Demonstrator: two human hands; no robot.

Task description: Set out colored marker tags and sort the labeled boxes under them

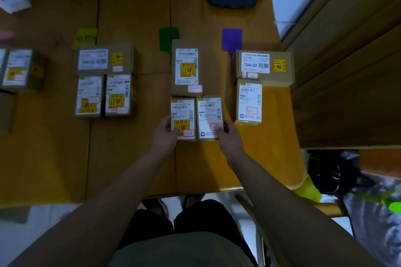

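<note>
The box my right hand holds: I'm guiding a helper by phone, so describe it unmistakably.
On the table, look below the middle green tag. Of the near two, it is the right box, held by the right hand; unlike its left neighbour, its label lacks a big yellow square.

Bench (130, 17): left hand (163, 131) and right hand (230, 138) flank box pair (209, 112); far box (186, 67) beyond the hands, tag (168, 37) behind it; box trio (104, 60) left of hands; two boxes (263, 64) right.
</note>
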